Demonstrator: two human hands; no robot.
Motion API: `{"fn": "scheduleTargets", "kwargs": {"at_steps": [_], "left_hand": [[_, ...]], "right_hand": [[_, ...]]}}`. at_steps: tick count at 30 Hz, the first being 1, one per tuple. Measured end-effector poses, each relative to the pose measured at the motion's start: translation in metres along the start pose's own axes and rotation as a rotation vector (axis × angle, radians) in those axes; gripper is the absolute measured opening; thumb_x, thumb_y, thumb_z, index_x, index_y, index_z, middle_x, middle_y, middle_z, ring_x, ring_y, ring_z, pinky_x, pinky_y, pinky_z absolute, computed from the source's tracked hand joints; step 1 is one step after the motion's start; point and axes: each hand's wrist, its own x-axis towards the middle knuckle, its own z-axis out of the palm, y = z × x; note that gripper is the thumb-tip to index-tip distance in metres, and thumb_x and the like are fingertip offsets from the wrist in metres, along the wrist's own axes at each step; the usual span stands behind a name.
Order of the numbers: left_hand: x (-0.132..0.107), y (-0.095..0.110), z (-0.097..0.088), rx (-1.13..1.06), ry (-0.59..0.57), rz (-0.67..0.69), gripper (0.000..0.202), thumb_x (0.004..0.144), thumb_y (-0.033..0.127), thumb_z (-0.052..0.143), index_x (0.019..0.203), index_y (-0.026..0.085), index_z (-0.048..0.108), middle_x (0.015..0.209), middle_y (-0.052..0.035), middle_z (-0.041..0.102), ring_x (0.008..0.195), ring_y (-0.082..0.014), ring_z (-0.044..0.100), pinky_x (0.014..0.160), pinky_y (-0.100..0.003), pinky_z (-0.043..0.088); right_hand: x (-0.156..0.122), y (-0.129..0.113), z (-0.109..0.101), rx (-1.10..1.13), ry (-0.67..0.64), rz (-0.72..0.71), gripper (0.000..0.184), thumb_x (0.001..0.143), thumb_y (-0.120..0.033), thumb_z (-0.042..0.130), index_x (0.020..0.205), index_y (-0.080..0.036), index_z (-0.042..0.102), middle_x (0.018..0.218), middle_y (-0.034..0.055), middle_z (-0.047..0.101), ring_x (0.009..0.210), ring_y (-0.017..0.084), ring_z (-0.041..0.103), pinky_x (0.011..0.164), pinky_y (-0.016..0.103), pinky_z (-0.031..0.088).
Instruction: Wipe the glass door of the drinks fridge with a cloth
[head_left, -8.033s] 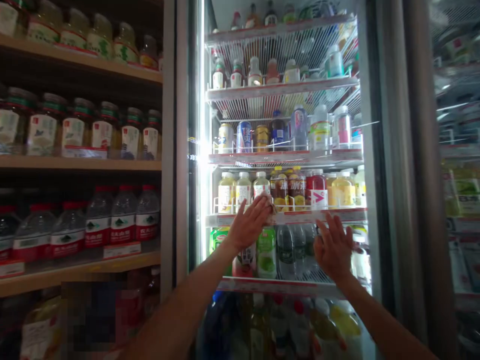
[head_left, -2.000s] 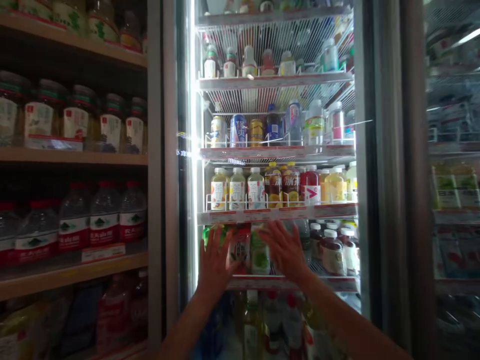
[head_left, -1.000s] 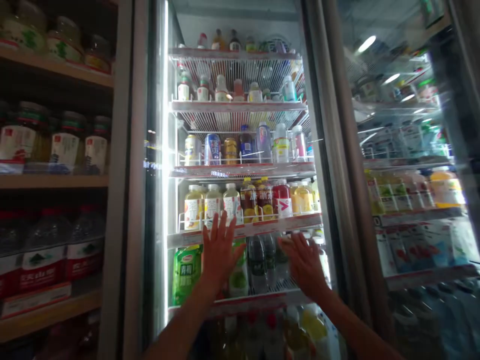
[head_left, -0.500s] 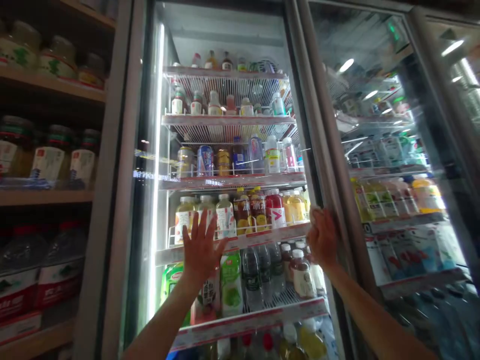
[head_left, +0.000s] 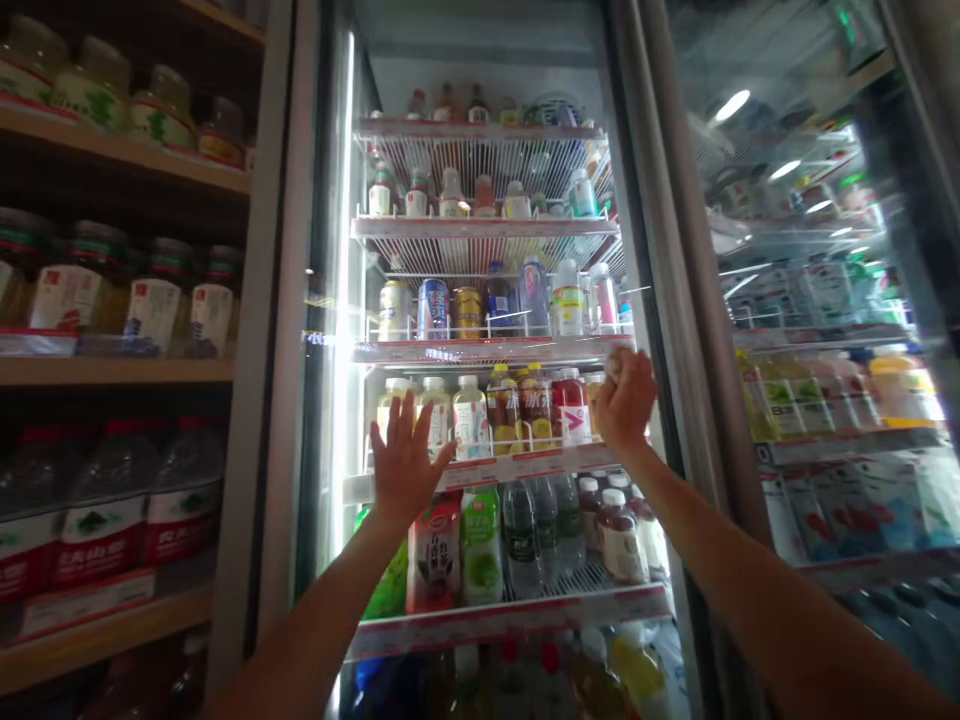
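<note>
My left hand is open, with fingers spread and palm toward the glass door of a drinks fridge; it looks laid against the pane. My right hand is closed on a small pale crumpled cloth, partly hidden by the fingers, near the right side of the same door. Behind the glass, white-capped bottles stand beyond my left hand. A red drink bottle shows just left of my right hand.
Metal door frame runs up on the right, beside a second glazed fridge with cartons. At left stands a wooden shelf with jars and large water bottles. Light reflections lie on the glass.
My right hand has moved up and left, from beside the door frame onto the glass area. My left hand stays spread in about the same place; the view has shifted slightly left.
</note>
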Motion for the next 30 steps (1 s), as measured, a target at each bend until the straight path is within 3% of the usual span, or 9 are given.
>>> {"fn": "scheduleTargets", "kwargs": {"at_steps": [5, 10, 12, 14, 18, 20, 25, 27, 30], "left_hand": [[0.0, -0.002, -0.001, 0.011, -0.025, 0.001, 0.06, 0.088, 0.05, 0.04, 0.139, 0.019, 0.035, 0.15, -0.0134, 0.026, 0.14, -0.0291, 0.019, 0.111, -0.054, 0.015], [-0.002, -0.002, -0.002, 0.003, -0.043, 0.017, 0.059, 0.088, 0.048, 0.041, 0.139, 0.018, 0.036, 0.15, -0.013, 0.025, 0.14, -0.0288, 0.018, 0.111, -0.054, 0.014], [-0.002, -0.001, -0.001, -0.003, -0.043, 0.004, 0.059, 0.088, 0.046, 0.041, 0.14, 0.018, 0.034, 0.151, -0.0128, 0.023, 0.141, -0.0287, 0.015, 0.112, -0.054, 0.012], [-0.002, -0.001, -0.001, 0.001, -0.048, 0.002, 0.059, 0.088, 0.047, 0.041, 0.139, 0.017, 0.034, 0.151, -0.0132, 0.023, 0.141, -0.0287, 0.015, 0.112, -0.054, 0.012], [-0.002, -0.004, -0.003, 0.021, -0.051, 0.031, 0.059, 0.088, 0.048, 0.042, 0.138, 0.017, 0.037, 0.15, -0.014, 0.026, 0.14, -0.0287, 0.018, 0.112, -0.053, 0.014], [-0.002, -0.005, -0.003, 0.024, -0.055, 0.038, 0.059, 0.087, 0.048, 0.043, 0.137, 0.017, 0.038, 0.15, -0.0136, 0.027, 0.14, -0.0284, 0.019, 0.112, -0.052, 0.014], [0.0, 0.0, -0.005, 0.024, -0.099, -0.004, 0.06, 0.087, 0.046, 0.047, 0.138, 0.018, 0.036, 0.151, -0.0132, 0.024, 0.14, -0.0291, 0.017, 0.111, -0.055, 0.016], [0.0, 0.0, -0.007, 0.034, -0.118, -0.006, 0.061, 0.087, 0.046, 0.047, 0.139, 0.017, 0.035, 0.151, -0.0133, 0.022, 0.14, -0.0291, 0.016, 0.111, -0.055, 0.017], [0.0, -0.002, -0.011, 0.061, -0.135, 0.01, 0.06, 0.087, 0.047, 0.046, 0.138, 0.018, 0.036, 0.151, -0.0132, 0.023, 0.14, -0.029, 0.018, 0.111, -0.054, 0.019]], "right_hand": [[-0.025, -0.045, 0.001, 0.107, -0.259, -0.534, 0.038, 0.087, -0.02, 0.038, 0.122, -0.024, 0.052, 0.139, 0.0049, 0.044, 0.136, 0.021, 0.029, 0.109, 0.044, 0.028], [0.005, -0.004, -0.001, -0.005, -0.08, 0.034, 0.043, 0.085, -0.022, 0.039, 0.125, -0.014, 0.051, 0.138, 0.0174, 0.042, 0.13, 0.032, 0.035, 0.1, 0.058, 0.03], [0.013, -0.008, 0.005, -0.017, -0.036, 0.157, 0.045, 0.084, -0.022, 0.038, 0.127, -0.011, 0.049, 0.136, 0.0199, 0.042, 0.129, 0.034, 0.036, 0.099, 0.059, 0.031], [0.006, -0.033, 0.011, 0.011, -0.104, 0.028, 0.047, 0.085, -0.021, 0.037, 0.131, -0.013, 0.045, 0.139, 0.0165, 0.041, 0.132, 0.032, 0.031, 0.102, 0.056, 0.03], [-0.015, -0.071, 0.01, 0.07, -0.32, -0.515, 0.046, 0.087, -0.021, 0.039, 0.132, -0.025, 0.044, 0.144, 0.0032, 0.039, 0.137, 0.022, 0.026, 0.111, 0.045, 0.025], [-0.008, -0.059, 0.005, 0.056, -0.307, -0.49, 0.043, 0.087, -0.021, 0.039, 0.129, -0.025, 0.048, 0.141, 0.0043, 0.043, 0.135, 0.022, 0.031, 0.11, 0.045, 0.025], [0.025, -0.033, 0.008, -0.037, -0.125, 0.044, 0.046, 0.086, -0.021, 0.034, 0.127, -0.003, 0.047, 0.137, 0.0247, 0.041, 0.13, 0.034, 0.033, 0.099, 0.055, 0.032], [0.02, -0.055, 0.013, -0.014, -0.172, -0.055, 0.048, 0.086, -0.02, 0.036, 0.131, -0.009, 0.046, 0.14, 0.0191, 0.041, 0.133, 0.032, 0.031, 0.102, 0.052, 0.031], [0.001, -0.089, 0.015, 0.078, -0.355, -0.478, 0.05, 0.084, -0.02, 0.041, 0.134, -0.026, 0.043, 0.144, 0.0027, 0.04, 0.136, 0.023, 0.029, 0.11, 0.044, 0.026]]}}
